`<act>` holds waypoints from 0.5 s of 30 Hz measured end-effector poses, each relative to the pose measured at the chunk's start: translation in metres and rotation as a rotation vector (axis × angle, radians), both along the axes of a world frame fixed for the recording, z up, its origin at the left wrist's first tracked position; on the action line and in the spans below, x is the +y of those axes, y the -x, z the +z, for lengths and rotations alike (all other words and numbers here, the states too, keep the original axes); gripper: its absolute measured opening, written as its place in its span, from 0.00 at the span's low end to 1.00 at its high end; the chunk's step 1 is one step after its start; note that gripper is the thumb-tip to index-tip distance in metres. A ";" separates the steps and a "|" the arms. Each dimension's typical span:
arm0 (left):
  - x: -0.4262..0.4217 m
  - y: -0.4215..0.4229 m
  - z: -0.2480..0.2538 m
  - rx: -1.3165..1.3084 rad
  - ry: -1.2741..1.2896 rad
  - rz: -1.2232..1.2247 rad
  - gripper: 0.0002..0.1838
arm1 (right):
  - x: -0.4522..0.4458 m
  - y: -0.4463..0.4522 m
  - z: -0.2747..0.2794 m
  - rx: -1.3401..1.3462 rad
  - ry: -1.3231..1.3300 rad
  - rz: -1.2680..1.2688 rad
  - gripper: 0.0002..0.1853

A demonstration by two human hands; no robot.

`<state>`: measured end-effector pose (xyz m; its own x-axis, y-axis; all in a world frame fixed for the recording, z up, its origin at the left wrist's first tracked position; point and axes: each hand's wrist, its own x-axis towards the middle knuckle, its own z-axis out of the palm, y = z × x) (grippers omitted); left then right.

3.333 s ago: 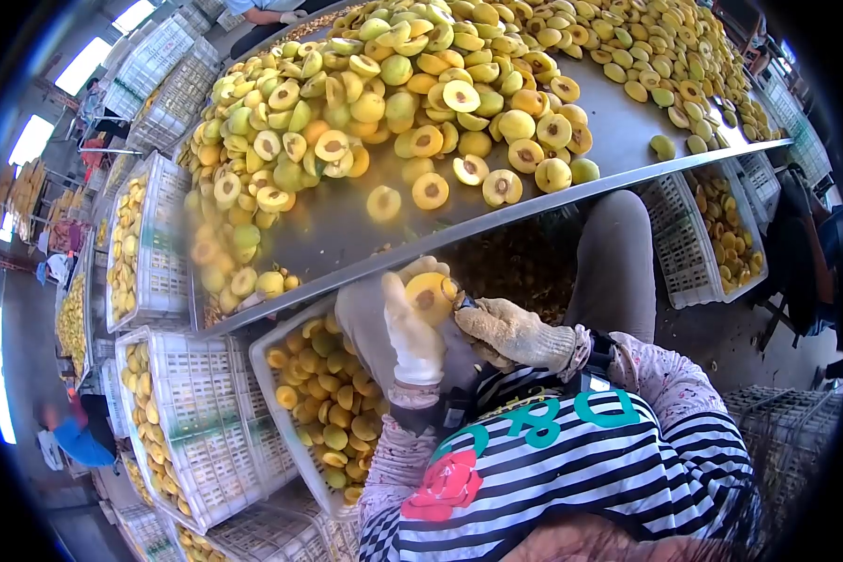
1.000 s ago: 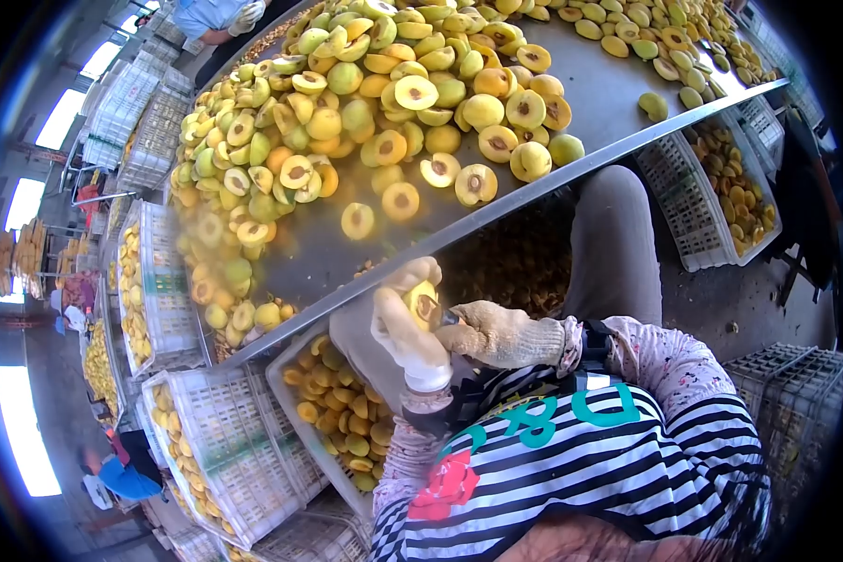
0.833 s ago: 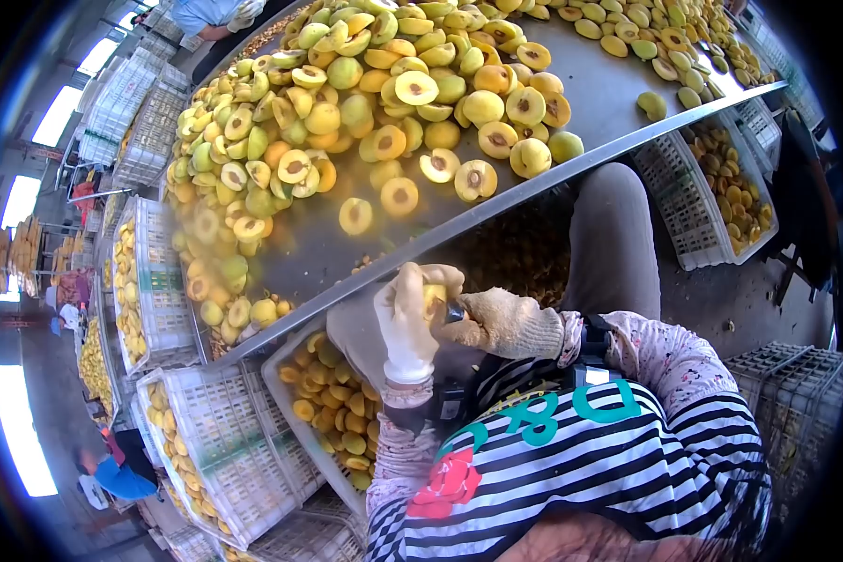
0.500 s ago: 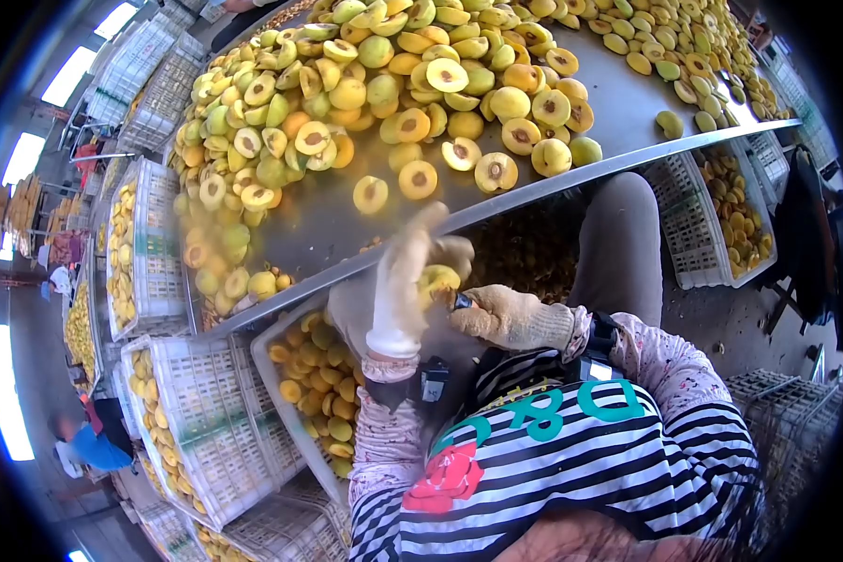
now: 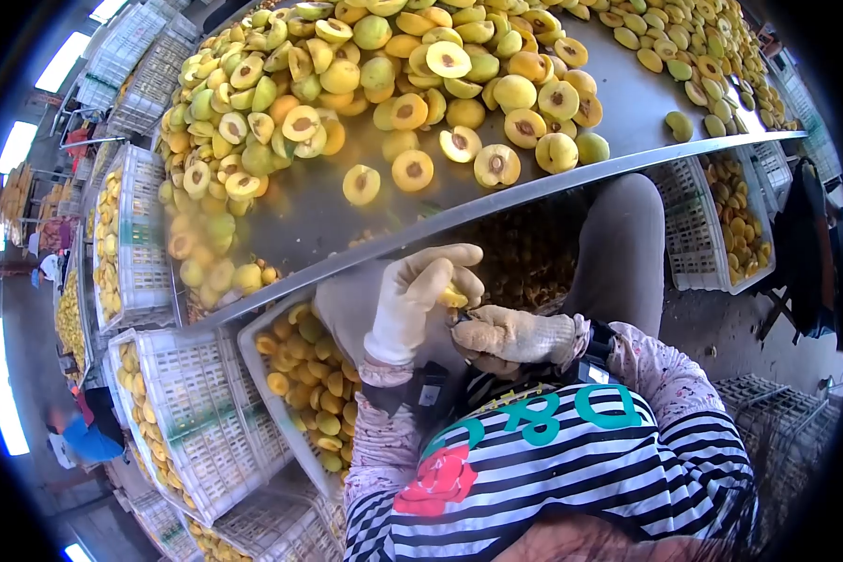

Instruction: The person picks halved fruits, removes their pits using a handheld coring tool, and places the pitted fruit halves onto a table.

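Right hand [image 5: 518,335], gloved: fingers closed round a small dark tool [image 5: 460,318]. Left hand [image 5: 421,298], gloved: fingers half curled, holding a fruit piece [image 5: 453,298] just beside the tool, before the metal table's [image 5: 300,223] near edge. Crate [image 5: 250,348] of fruit halves: left of the left hand. Fruit pile [image 5: 347,80]: beyond, on the table.
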<state>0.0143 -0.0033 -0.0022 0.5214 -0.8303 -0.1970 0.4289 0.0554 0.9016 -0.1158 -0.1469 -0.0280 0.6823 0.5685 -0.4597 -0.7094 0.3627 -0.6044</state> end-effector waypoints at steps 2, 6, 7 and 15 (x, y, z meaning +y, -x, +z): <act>-0.004 -0.009 -0.003 0.040 0.005 -0.115 0.20 | 0.002 0.001 0.003 -0.037 0.038 -0.075 0.23; -0.015 -0.018 -0.009 0.047 0.019 -0.166 0.20 | 0.010 -0.002 -0.019 -0.290 0.576 -0.214 0.24; -0.018 -0.021 -0.010 0.035 0.003 -0.193 0.19 | 0.014 -0.001 -0.024 -0.378 0.774 -0.280 0.24; -0.046 0.018 0.004 -0.113 0.014 0.231 0.19 | -0.020 -0.006 -0.003 -0.143 0.180 -0.180 0.23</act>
<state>-0.0041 -0.0491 0.0023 0.7157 -0.6886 -0.1162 0.2997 0.1527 0.9417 -0.1098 -0.1670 -0.0306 0.8301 0.3500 -0.4341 -0.5461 0.3528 -0.7598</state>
